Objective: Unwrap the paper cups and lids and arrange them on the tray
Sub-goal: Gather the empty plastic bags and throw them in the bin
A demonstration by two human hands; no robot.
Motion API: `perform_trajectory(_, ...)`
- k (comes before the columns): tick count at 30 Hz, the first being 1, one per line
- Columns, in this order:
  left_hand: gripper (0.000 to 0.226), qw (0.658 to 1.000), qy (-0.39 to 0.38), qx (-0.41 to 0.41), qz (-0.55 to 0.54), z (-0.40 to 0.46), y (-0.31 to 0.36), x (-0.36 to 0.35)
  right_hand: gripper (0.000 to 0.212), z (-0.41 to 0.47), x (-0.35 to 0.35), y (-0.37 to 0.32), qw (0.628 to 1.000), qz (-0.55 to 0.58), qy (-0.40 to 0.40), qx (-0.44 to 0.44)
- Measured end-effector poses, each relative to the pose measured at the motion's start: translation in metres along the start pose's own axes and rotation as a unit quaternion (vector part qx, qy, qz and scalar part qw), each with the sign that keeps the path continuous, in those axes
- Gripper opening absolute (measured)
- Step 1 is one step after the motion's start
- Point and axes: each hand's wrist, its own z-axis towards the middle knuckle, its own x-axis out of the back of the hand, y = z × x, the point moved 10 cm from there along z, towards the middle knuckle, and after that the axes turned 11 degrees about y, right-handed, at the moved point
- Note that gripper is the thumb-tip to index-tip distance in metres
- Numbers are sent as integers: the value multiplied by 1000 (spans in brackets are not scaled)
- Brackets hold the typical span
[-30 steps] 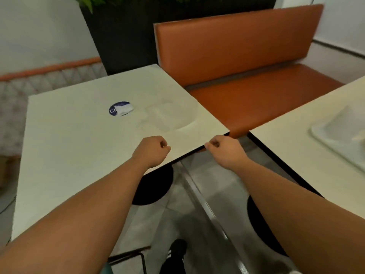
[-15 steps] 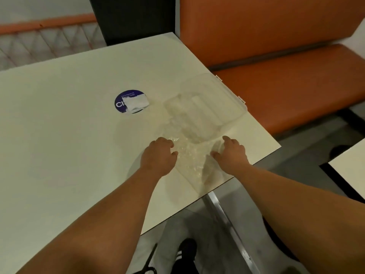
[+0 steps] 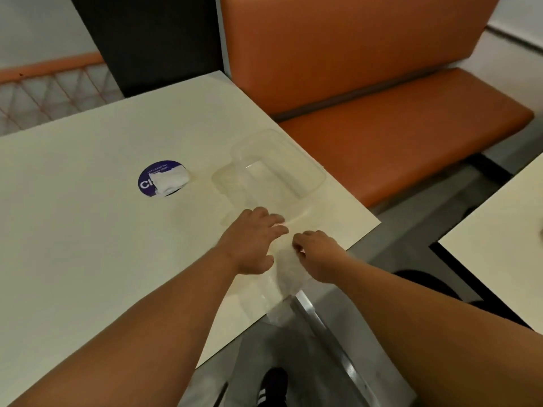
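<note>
1. We're over a cream table [image 3: 88, 230]; a clear plastic tray [image 3: 282, 165] sits near its right edge.
2. Our L hand [image 3: 252, 242] lies flat, fingers straight, pressing clear wrap [image 3: 289, 268] just below the tray.
3. Our R hand [image 3: 318, 254] has fingers curled, pinching that wrap at the table edge.
4. Cups & lids: can't make them out through the wrap.
5. A purple round sticker [image 3: 161, 178] sits left of the tray, an orange bench [image 3: 396, 127] beyond.

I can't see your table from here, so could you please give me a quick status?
Left hand open on clear wrap. Right hand pinching wrap. Clear tray beyond, nothing blocking.
</note>
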Motion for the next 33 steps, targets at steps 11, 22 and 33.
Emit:
perform_trajectory(11,11,982,-118,-34,-143,102,217,59,22,-179,185,171,977,86,155,-118)
perform_trajectory(22,23,926,262,-233,-137,151,505,156,28,-440,299,328,895,-20,395,-204)
perform_trajectory(33,27,912,28,-408,-41,120,520,3,20,-486,122,335,925,13,297,-237)
